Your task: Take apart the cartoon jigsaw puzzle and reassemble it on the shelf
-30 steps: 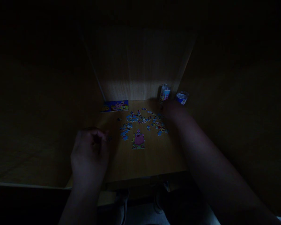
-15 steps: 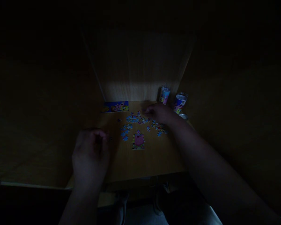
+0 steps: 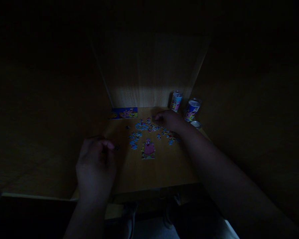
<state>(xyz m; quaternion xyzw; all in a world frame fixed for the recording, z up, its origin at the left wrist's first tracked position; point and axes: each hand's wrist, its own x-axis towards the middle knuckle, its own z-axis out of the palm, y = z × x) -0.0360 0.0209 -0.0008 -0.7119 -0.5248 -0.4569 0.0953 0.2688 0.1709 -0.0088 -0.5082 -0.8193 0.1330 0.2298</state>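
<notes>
It is very dark. Loose jigsaw puzzle pieces (image 3: pixel 142 125) lie scattered on the wooden tabletop (image 3: pixel 132 172). Nearer to me is a small joined section of puzzle (image 3: pixel 148 149) with a pink cartoon figure. My right hand (image 3: pixel 168 120) is over the far side of the loose pieces, its fingers pinched at what looks like a small puzzle piece (image 3: pixel 153 117). On the left, my left hand (image 3: pixel 96 162) hovers with curled fingers, thumb and index close together. Anything between them is too dark to make out. Beside its fingertips lies a dark loose piece (image 3: pixel 117 147).
A blue cartoon picture strip (image 3: pixel 125 113) lies at the back left. At the back right stand two printed cans, one light blue (image 3: pixel 176 101) and one dark blue (image 3: pixel 191 111), with a round lid (image 3: pixel 195 124) beside them. Wooden panels (image 3: pixel 149 73) enclose the table.
The view has shifted very slightly. My left index finger has straightened a little, while my right hand keeps its pinch in nearly the same place.
</notes>
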